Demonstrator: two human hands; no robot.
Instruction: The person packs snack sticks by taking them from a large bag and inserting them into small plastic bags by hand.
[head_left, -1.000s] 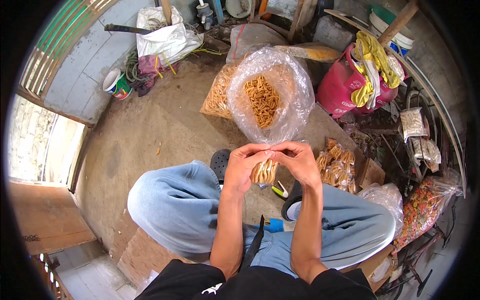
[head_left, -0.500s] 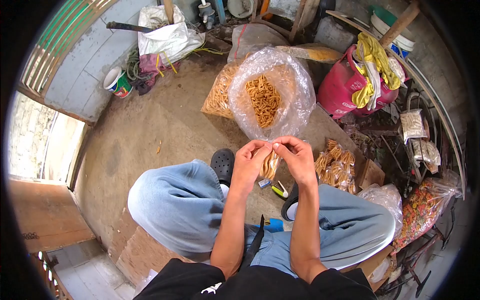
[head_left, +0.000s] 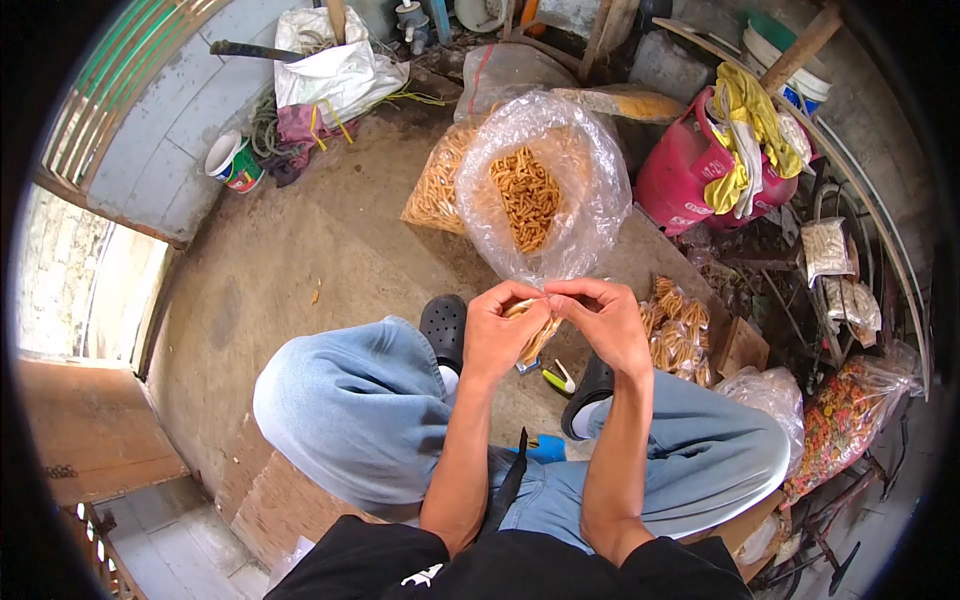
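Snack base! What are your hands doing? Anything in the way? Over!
Left hand, right hand: together, pinching top of small snack bag. Large open snack bag just beyond, green tool below. Neither seems in the way. Over.

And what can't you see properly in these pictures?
All in the head view:
- Top of the small clear plastic bag of golden sticks: hidden by the fingers of the left hand and right hand.
- What the bright blue thing between the legs is: partly covered, too little shows.
- Writing on the white, green and red tub: too small to read.
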